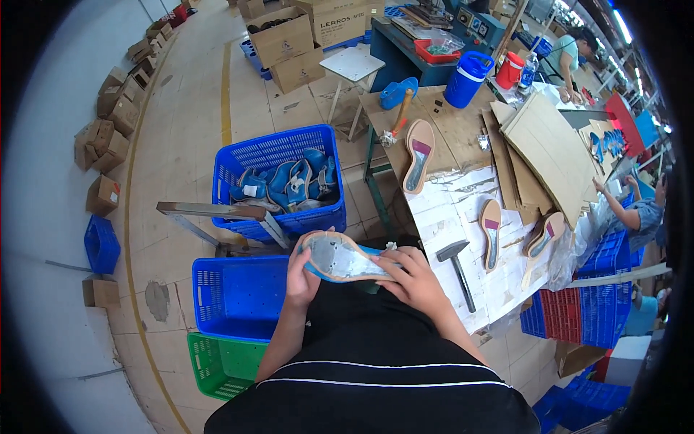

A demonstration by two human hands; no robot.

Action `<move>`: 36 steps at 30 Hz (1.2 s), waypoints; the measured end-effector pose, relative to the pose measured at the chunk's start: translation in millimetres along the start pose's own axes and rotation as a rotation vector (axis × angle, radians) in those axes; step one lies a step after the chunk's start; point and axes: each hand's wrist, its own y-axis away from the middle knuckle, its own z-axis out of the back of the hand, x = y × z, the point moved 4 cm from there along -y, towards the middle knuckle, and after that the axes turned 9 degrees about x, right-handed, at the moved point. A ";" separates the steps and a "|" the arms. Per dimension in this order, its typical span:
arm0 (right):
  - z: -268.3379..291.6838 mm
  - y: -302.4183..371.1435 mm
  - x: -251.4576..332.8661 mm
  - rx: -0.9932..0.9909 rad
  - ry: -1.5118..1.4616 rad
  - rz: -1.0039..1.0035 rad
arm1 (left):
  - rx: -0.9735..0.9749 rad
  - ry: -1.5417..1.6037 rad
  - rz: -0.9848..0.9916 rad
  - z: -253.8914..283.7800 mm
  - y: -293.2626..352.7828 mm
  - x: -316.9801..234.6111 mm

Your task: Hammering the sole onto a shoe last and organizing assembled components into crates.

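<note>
A blue shoe (340,258) is held up in front of my body, its grey, shiny underside with a tan rim facing me. My left hand (299,278) grips its wider end, the thumb lying along the rim. Around the narrower end the fingers of my right hand (413,281) are closed. To the right, a hammer (457,273) lies on the paper-covered worktable (452,195). Three tan soles with purple patches are on that table: one sole (418,160) near its left edge, another sole (491,233) in the middle, and a third sole (543,235) farther right.
A blue basket (278,139) of blue shoes stands ahead on the left, with a metal frame (217,211) before it. Nearer are a blue crate (238,296) and a green crate (224,362). Cardboard sheets (546,148) and a blue jug (468,79) occupy the table. People work at right.
</note>
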 end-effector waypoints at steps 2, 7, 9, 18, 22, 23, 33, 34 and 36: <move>-1.6 -0.6 2.1 0.004 0.042 0.005 | 0.043 -0.201 0.040 1.9 4.8 -3.9; -3.2 -2.2 2.1 0.041 0.043 0.015 | 0.061 -0.176 0.046 0.8 7.1 -13.0; -3.0 -1.9 0.7 0.050 0.031 0.004 | 0.059 -0.198 0.065 1.6 6.0 -12.3; 3.6 8.8 -15.4 0.070 -0.058 -0.155 | 0.094 -0.276 0.057 5.4 15.3 -17.5; 2.9 9.0 -16.5 0.074 -0.058 -0.136 | 0.120 -0.338 0.083 5.4 13.0 -22.7; 2.2 8.8 -16.8 0.085 -0.064 -0.141 | 0.121 -0.299 0.084 6.9 12.5 -23.0; 6.9 10.2 -22.1 0.053 -0.146 -0.160 | 0.379 -0.932 0.068 -31.5 -3.2 -71.5; 7.3 9.2 -22.4 0.049 -0.152 -0.166 | 0.383 -0.934 0.077 -41.0 -5.8 -78.9; 7.6 8.4 -23.6 0.092 -0.169 -0.180 | 0.604 -1.470 0.069 -74.0 -8.7 -92.7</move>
